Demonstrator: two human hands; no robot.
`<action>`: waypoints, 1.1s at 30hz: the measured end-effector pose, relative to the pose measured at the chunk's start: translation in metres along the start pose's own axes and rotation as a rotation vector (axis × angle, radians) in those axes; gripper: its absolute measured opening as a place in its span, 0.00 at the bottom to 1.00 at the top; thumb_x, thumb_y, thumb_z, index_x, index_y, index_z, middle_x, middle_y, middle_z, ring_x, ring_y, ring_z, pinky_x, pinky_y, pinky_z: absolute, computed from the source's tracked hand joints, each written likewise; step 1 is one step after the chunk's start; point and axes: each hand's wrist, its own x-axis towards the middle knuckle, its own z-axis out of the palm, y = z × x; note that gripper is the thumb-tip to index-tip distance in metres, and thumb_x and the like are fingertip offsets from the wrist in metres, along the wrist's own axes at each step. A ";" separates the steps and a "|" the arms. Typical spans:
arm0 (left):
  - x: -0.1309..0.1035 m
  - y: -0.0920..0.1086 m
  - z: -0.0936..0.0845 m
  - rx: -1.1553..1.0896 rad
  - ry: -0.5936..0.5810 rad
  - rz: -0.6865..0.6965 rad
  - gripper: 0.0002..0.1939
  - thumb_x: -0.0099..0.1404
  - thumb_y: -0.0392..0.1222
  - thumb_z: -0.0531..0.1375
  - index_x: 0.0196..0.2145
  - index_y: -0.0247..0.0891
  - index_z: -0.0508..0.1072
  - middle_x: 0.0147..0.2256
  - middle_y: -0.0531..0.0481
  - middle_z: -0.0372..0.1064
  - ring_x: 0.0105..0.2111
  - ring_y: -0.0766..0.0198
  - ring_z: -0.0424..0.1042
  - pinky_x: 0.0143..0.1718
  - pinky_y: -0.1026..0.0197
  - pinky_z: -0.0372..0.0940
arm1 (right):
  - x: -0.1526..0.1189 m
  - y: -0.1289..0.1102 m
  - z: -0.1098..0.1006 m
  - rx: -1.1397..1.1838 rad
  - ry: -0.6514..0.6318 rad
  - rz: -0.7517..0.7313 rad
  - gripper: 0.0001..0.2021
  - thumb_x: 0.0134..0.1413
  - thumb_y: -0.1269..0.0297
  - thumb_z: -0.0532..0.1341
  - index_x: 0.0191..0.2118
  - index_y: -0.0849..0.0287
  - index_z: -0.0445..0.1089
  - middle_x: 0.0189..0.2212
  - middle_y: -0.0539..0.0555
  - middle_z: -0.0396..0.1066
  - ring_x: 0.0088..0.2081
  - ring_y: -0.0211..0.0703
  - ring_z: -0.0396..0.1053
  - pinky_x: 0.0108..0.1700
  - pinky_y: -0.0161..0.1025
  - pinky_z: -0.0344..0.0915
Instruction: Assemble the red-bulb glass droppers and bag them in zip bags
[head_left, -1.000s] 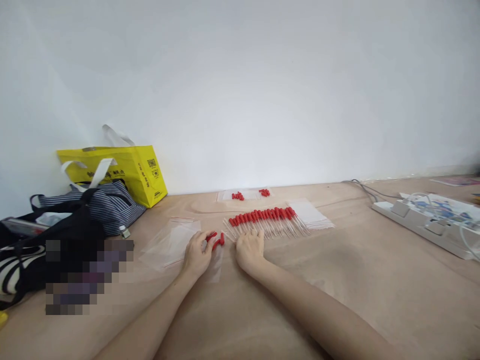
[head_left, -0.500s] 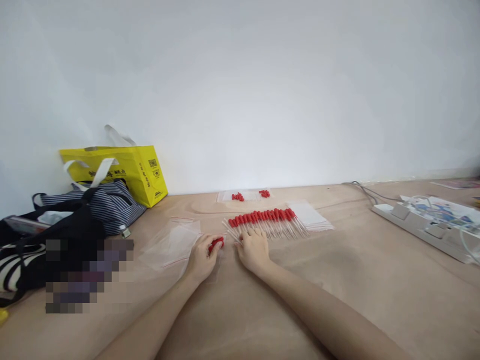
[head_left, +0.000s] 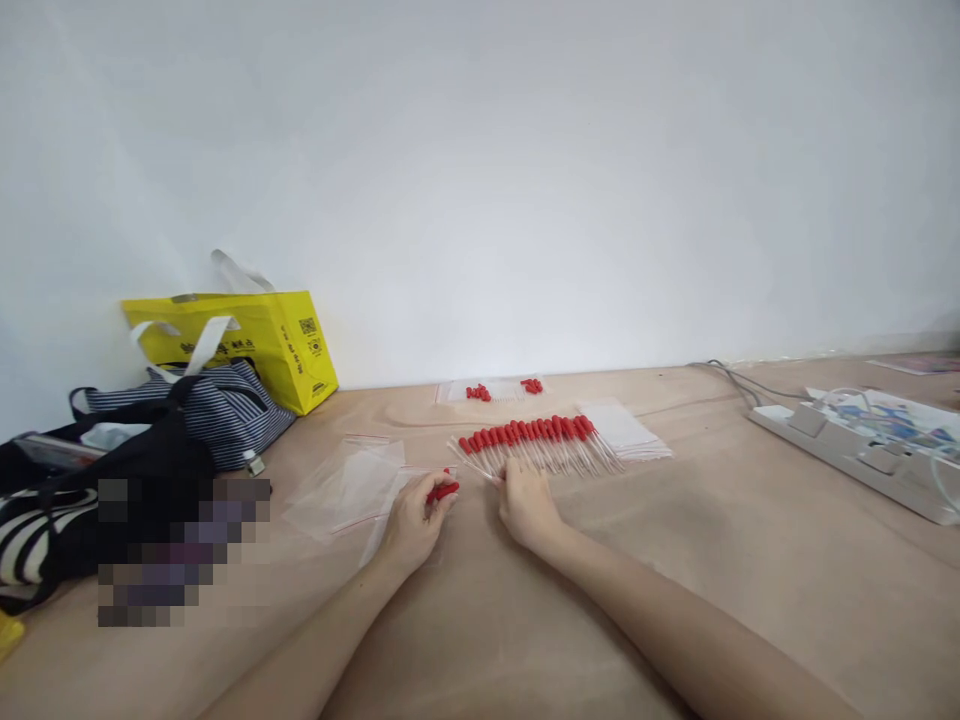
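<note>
Red pieces (head_left: 444, 491) are between the thumb and fingers of my left hand (head_left: 414, 520), at the right edge of some clear plastic bags (head_left: 367, 480). My right hand (head_left: 526, 503) pinches the end of a thin pale stick at the left part of a row of red-tipped sticks (head_left: 525, 434). The row fans across the table, tips pointing away from me. Behind it, two small groups of red pieces (head_left: 478, 393) lie on clear bags near the wall. A stack of white bags (head_left: 626, 432) lies at the row's right end.
At the left stand a yellow bag (head_left: 300, 350), a striped bag (head_left: 232, 410) and a black bag (head_left: 150, 470). A white power strip (head_left: 847, 465) with cables lies at the right. A plain wall (head_left: 525, 200) rises behind the table (head_left: 465, 640).
My right hand has moved slightly right, its fingers now pinched on a stick end. My left hand has shifted a little right, and the red pieces in it show at a different angle.
</note>
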 end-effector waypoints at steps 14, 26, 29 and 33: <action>-0.009 0.022 0.011 -0.035 -0.088 0.132 0.07 0.59 0.39 0.54 0.33 0.39 0.71 0.30 0.51 0.72 0.32 0.63 0.68 0.35 0.60 0.64 | -0.043 0.043 -0.008 0.388 0.010 -0.409 0.13 0.56 0.74 0.47 0.42 0.57 0.65 0.34 0.53 0.68 0.37 0.40 0.64 0.38 0.38 0.53; -0.014 0.026 0.015 0.002 -0.107 0.158 0.08 0.60 0.41 0.51 0.29 0.38 0.69 0.28 0.51 0.71 0.30 0.63 0.68 0.37 0.57 0.59 | -0.043 0.043 -0.011 0.276 0.065 -0.479 0.11 0.56 0.72 0.48 0.37 0.58 0.67 0.28 0.51 0.68 0.29 0.36 0.61 0.35 0.37 0.46; -0.015 0.029 0.014 0.050 -0.173 0.241 0.08 0.61 0.40 0.51 0.29 0.39 0.68 0.27 0.53 0.71 0.29 0.64 0.68 0.42 0.53 0.54 | -0.042 0.047 -0.012 0.186 0.096 -0.539 0.11 0.54 0.74 0.49 0.35 0.58 0.68 0.26 0.50 0.66 0.27 0.35 0.58 0.34 0.38 0.45; -0.017 0.033 0.013 0.084 -0.176 0.291 0.08 0.62 0.39 0.49 0.29 0.38 0.67 0.26 0.54 0.70 0.28 0.65 0.68 0.44 0.52 0.50 | -0.041 0.046 -0.010 0.206 0.131 -0.559 0.11 0.52 0.74 0.48 0.33 0.60 0.67 0.26 0.51 0.65 0.26 0.35 0.57 0.33 0.37 0.44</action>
